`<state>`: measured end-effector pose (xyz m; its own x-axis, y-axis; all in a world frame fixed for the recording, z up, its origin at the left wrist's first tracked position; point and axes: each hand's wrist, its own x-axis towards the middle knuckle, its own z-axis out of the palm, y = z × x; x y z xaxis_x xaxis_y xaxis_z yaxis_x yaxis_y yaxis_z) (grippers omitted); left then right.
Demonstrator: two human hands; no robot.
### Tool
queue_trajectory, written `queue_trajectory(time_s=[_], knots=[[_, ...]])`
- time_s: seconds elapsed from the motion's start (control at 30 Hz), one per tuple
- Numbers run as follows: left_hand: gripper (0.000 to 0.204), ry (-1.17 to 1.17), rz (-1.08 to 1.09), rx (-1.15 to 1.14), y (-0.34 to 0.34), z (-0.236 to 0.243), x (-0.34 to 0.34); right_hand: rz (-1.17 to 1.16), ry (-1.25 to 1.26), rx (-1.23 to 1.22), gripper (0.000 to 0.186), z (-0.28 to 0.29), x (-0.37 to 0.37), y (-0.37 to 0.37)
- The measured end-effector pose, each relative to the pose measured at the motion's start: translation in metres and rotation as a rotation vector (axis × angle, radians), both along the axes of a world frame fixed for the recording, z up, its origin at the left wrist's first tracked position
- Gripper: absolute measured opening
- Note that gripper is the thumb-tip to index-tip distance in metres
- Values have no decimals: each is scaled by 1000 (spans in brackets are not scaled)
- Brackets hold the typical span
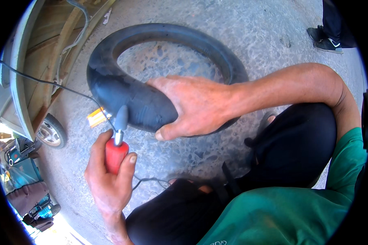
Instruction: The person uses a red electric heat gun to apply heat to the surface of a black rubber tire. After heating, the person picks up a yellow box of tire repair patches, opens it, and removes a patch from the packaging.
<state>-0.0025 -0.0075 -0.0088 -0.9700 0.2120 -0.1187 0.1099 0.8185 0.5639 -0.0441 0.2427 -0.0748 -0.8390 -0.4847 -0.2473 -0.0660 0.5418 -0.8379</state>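
A black inner tube [122, 104] lies in a loop on the speckled concrete, its near section wide and rounded. My right hand [196, 106] grips that section, thumb on the near side and fingers over the far side. My left hand [110, 183] is closed on a red-handled tool [116, 159] with a metal collar and a grey oblong tip [122, 117], which stands upright just in front of the tube's surface; whether it touches cannot be made out. A dark cord [75, 92] runs behind the tool. A small yellow packet [95, 118] lies partly hidden beside the tube.
A metal and wooden structure [20, 81] fills the upper left, with a small wheel [51, 130] beneath it. Several tools and bags [26, 175] lie at the left edge. Another person's shod foot [323, 38] is at the upper right. My bent knees frame the lower right.
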Motion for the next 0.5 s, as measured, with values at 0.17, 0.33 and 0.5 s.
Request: queue_trajectory(time_s=[0.17, 0.33, 0.5], knots=[[55, -3, -62, -9, 2, 2, 1, 18, -61, -32, 91, 5, -1, 1], [54, 6, 15, 29, 4, 2, 1, -2, -21, -42, 89, 0, 1, 1], [54, 97, 77, 102, -6, 0, 2, -19, 14, -84, 86, 3, -1, 2]])
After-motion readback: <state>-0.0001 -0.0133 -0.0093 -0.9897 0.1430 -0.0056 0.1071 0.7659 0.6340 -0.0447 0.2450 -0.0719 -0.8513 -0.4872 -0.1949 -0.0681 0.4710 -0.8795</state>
